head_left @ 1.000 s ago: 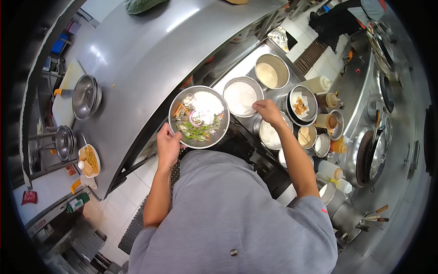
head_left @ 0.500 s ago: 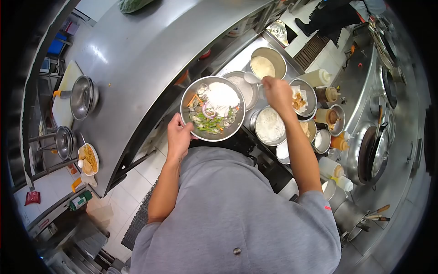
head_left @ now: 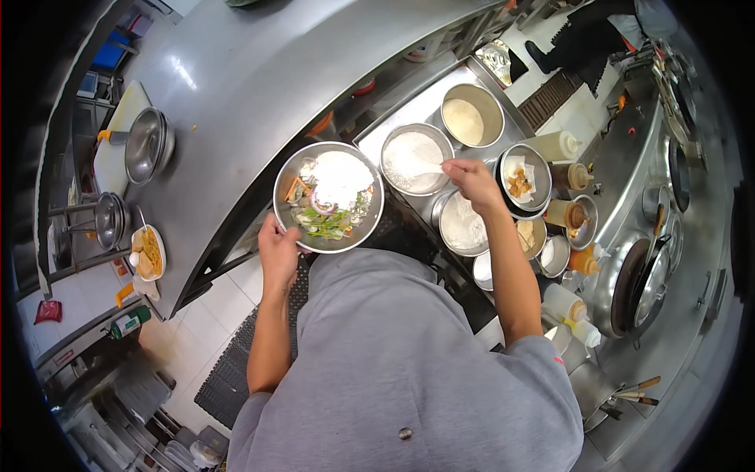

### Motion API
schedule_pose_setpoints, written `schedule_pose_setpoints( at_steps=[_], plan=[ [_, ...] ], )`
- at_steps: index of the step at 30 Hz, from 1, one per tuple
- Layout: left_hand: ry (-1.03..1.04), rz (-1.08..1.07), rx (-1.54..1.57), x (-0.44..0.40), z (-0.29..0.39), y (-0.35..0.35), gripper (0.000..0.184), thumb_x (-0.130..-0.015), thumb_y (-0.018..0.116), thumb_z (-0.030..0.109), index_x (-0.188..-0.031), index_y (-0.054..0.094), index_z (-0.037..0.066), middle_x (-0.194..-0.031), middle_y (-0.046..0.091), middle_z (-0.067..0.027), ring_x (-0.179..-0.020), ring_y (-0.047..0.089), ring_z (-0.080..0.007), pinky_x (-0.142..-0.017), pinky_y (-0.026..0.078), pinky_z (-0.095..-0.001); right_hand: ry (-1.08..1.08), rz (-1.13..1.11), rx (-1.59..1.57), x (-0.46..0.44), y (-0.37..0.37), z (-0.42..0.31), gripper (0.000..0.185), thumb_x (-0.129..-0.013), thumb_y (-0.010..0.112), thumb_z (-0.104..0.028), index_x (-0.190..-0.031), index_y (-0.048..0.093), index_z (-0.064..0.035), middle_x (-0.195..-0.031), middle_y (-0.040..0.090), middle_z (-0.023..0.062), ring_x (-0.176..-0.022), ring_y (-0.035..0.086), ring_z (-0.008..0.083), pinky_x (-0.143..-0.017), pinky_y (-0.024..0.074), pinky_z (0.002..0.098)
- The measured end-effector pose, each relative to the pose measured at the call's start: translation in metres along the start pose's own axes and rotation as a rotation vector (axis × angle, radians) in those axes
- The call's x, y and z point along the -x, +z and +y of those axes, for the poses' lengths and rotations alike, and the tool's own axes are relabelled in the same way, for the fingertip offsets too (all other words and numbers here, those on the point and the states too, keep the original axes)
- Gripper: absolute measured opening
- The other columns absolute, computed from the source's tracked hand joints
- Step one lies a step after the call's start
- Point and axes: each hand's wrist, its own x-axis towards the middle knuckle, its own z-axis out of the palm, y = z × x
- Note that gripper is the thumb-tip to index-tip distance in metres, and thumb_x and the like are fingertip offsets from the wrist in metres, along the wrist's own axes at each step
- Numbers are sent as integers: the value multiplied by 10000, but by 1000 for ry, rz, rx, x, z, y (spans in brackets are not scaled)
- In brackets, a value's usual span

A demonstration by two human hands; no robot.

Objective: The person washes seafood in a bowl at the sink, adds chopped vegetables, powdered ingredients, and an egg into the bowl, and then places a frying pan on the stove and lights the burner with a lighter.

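Left hand (head_left: 279, 250): fingers and thumb closed on the near-left rim of the bowl (head_left: 364, 224), left of the frame's center. The bowl contains white powder (head_left: 344, 179) and cut vegetables (head_left: 322, 226). Right hand (head_left: 473, 186): fingers nearly closed, pinching a pale spoon (head_left: 429, 167) whose end lies over the tin (head_left: 385, 149) of whitish powder, just right of the bowl. Beside the tin, toward the upper right, stands a deeper pot (head_left: 494, 118). Right of center are squeeze bottles (head_left: 555, 145); far right, a wok (head_left: 616, 275). Upper left: stacked bowls (head_left: 143, 147) on the steel counter (head_left: 236, 94). Upper right: a person's dark-clad leg (head_left: 586, 41).
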Motion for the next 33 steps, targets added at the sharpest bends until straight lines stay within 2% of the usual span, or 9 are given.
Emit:
schedule_pose_setpoints(
  at_steps=[6, 10, 11, 17, 20, 23, 25, 29, 33],
  plan=[
    [10, -82, 65, -4, 4, 37, 140, -747, 483, -76, -846, 475, 22, -743, 511, -29, -579, 553, -103, -475, 527, -252, -307, 0, 76, 59, 1, -83, 206, -859, 644, -166, -927, 692, 22, -685, 548, -37, -615, 447, 63, -542, 364, 234],
    [-10, -123, 100, -14, 1, 60, 101, -758, 504, -67, -785, 463, 20, -689, 494, -37, -541, 548, -135, -444, 517, -276, -545, 220, 705, 19, -7, -62, 247, -879, 599, -209, -863, 682, 24, -759, 665, 195, -703, 628, 337, -640, 464, 375],
    [-36, -133, 115, -18, -3, 58, 105, -764, 514, -64, -780, 456, 21, -690, 492, -38, -529, 544, -136, -434, 511, -280, -368, 124, 801, 12, -8, -58, 294, -885, 584, -257, -962, 672, 13, -840, 621, 293, -800, 599, 446, -695, 471, 446],
    [16, -26, 191, -34, 16, 9, 225, -757, 514, -70, -971, 555, -14, -810, 581, -71, -662, 603, -154, -490, 530, -293, -556, 462, 1051, 9, -8, -11, 248, -831, 623, -230, -842, 578, 14, -817, 626, 216, -766, 592, 401, -661, 448, 498],
    [12, 77, 234, -56, 14, -37, 296, -740, 503, -79, -1023, 567, -21, -859, 592, -82, -724, 619, -166, -519, 554, -306, -417, -64, 807, 28, 6, -51, 274, -753, 665, -88, -1019, 645, -27, -800, 654, 160, -755, 633, 337, -659, 495, 427],
    [57, 129, 235, -85, 22, -77, 301, -730, 494, -82, -1019, 559, -32, -870, 594, -94, -707, 625, -177, -519, 571, -291, -1188, -349, 1062, 36, 41, -127, 416, -707, 666, -3, -1119, 636, -52, -820, 674, 120, -745, 655, 289, -665, 512, 382],
    [46, 216, 239, -101, 30, -95, 302, -742, 488, -77, -1038, 535, -42, -861, 589, -93, -690, 633, -185, -498, 577, -272, -798, -324, 1091, 17, 59, -196, 458, -688, 680, -31, -1140, 634, -90, -874, 675, 138, -760, 660, 275, -694, 524, 389],
    [-8, 127, 316, -130, 22, -140, 243, -835, 513, -27, -1075, 474, -23, -936, 593, -125, -690, 664, -231, -484, 578, -285, -1507, 259, 979, -28, 117, -410, 70, -749, 599, -5, -813, 616, -27, -693, 585, 113, -604, 583, 253, -562, 465, 343],
    [-144, -12, 354, -118, 29, -184, 171, -931, 512, 84, -1073, 451, 11, -995, 608, -168, -735, 687, -274, -504, 575, -300, -1718, 634, 958, -111, 172, -592, 115, -789, 561, -131, -839, 609, -40, -852, 624, 178, -828, 597, 377, -734, 475, 460]
  ],
)
